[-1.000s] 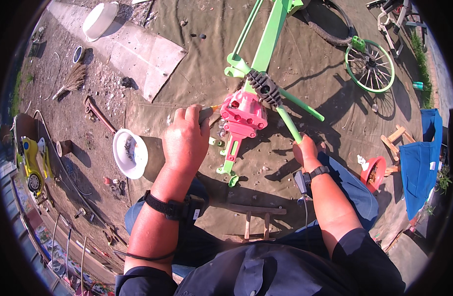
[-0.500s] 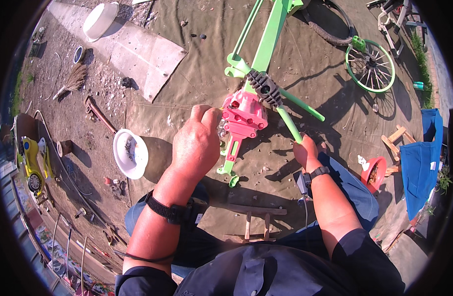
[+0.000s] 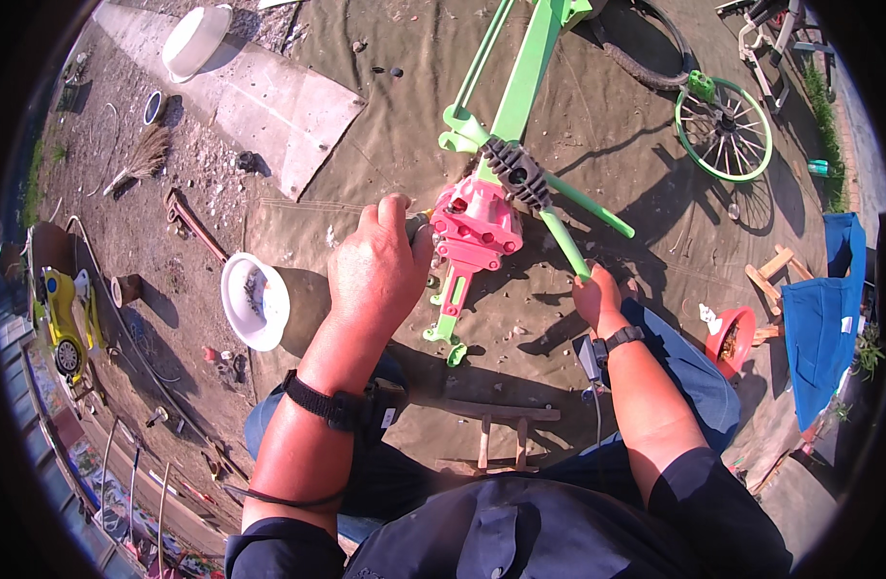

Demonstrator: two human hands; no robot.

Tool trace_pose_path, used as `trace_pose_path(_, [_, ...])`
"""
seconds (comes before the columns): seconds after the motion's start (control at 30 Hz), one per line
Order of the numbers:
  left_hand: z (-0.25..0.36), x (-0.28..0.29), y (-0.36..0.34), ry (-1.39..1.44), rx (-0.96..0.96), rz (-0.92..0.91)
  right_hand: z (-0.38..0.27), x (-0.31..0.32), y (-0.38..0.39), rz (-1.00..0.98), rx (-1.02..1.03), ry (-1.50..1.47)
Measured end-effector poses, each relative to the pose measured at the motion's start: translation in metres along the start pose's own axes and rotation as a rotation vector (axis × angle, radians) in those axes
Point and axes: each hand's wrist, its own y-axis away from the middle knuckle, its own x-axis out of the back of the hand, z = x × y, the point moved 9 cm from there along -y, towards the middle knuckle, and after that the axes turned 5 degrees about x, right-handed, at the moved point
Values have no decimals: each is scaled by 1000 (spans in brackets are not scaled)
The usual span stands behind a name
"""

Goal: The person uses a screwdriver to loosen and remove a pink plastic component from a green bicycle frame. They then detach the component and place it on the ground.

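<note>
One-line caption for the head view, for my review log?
Left hand at pink gear housing on a green bicycle frame; right hand holds its green tube.

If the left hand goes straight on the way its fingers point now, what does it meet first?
The left hand points right and slightly up, so it would most likely meet the pink housing first. They already look almost touching, though depth is unclear.

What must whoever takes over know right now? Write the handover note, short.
Left hand: closed on a small tool, its tip at the left side of the pink housing.
Right hand: grips the lower end of a green rod beside the housing.
Done: housing sits on the green frame, which lies on the tarp.
Left: wheel lies apart from the frame, far right. Bowl with small bits sits left of the left hand.
</note>
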Motion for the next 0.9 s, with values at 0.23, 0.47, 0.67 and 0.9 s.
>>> trace_pose_path(0.23, [-4, 4, -5, 49, -65, 17, 10, -6, 0, 83, 81, -115])
trace_pose_path(0.47, [2, 9, -5, 78, -114, 33, 9, -7, 0, 35, -7, -83])
trace_pose_path(0.67, [0, 15, -7, 30, -107, 126, 2, -2, 3, 52, 40, -53])
trace_pose_path(0.9, [-11, 10, -14, 52, 52, 35, 3, -1, 2, 42, -2, -36])
